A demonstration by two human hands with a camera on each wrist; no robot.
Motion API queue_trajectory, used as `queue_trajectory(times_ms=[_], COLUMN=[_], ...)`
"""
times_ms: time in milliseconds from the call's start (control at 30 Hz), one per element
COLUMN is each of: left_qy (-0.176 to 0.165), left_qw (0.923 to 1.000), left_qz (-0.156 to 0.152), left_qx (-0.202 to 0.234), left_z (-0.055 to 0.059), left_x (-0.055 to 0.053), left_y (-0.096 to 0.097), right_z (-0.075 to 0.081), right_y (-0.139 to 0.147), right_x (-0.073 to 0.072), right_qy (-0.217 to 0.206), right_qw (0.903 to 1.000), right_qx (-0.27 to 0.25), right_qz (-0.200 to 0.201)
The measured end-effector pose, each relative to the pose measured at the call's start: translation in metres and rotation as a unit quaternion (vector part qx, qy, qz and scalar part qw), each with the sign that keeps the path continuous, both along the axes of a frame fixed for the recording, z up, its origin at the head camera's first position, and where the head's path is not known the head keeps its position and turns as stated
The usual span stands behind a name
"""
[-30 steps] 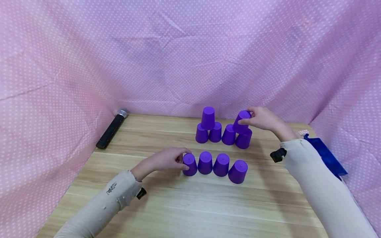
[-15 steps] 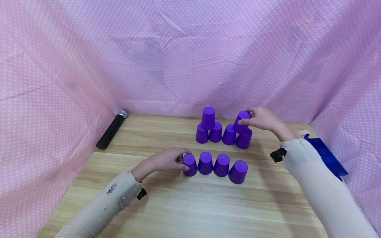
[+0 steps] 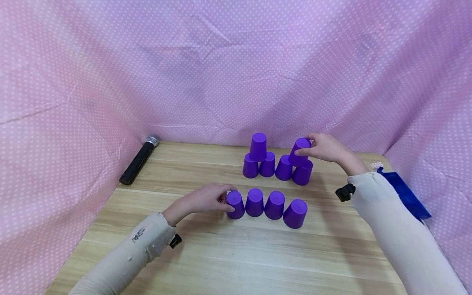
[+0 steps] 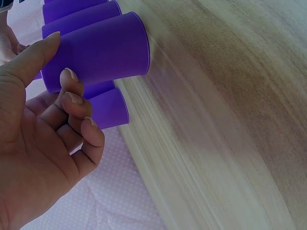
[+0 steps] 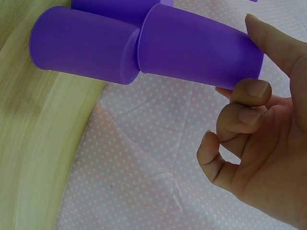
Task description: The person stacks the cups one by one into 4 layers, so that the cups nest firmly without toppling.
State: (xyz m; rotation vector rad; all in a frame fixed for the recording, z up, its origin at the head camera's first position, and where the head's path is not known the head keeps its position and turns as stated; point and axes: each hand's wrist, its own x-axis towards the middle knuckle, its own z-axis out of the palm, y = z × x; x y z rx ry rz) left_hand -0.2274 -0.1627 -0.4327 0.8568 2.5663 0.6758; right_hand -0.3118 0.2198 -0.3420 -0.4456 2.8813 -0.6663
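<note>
Hanging in folds, pink dotted cloth [image 3: 221, 82] lines the back and sides of a wooden table [image 3: 206, 254]. Two pale sleeves [image 3: 398, 229] stretch forward. Reaching farther, the right hand [image 3: 326, 147], half closed, pinches an upper purple cup [image 3: 300, 152], upside down across two lower cups [image 3: 283, 169]. The left hand [image 3: 207, 198], similarly curled, pinches the leftmost cup [image 3: 236, 206] in the nearer row of four [image 3: 274, 205].

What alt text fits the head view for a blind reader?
A person's right hand pinches the top cup of a three-cup purple stack beside a matching stack; the left hand grips the leftmost cup in a front row of four, all upside down.
</note>
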Motion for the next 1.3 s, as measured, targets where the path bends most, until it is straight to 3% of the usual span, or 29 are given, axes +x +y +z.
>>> queue_trajectory(times_ms=[633,767,1000,1133,1300], left_qy=[-0.007,-0.006,0.015,0.017,0.02], left_qw=[0.9999,0.9997,0.9991,0.999,0.999], left_qz=[0.001,0.008,0.005,0.007,0.011], left_qx=[0.014,0.022,0.04,0.041,0.039], left_z=[0.002,0.007,0.022,0.029,0.039], left_x=[0.0,-0.004,-0.009,-0.01,-0.014], left_y=[-0.003,-0.008,-0.012,-0.015,-0.013], right_z=[0.006,0.016,0.026,0.012,-0.016], right_y=[0.008,0.017,0.034,0.032,0.018], right_x=[0.007,0.024,0.07,0.094,0.117], right_qy=[-0.011,0.007,0.066,0.089,0.065], right_qw=[0.9998,0.9992,0.9959,0.9954,0.9977], right_qx=[-0.012,-0.008,-0.015,-0.014,0.002], right_qz=[-0.012,-0.038,-0.061,-0.034,0.019])
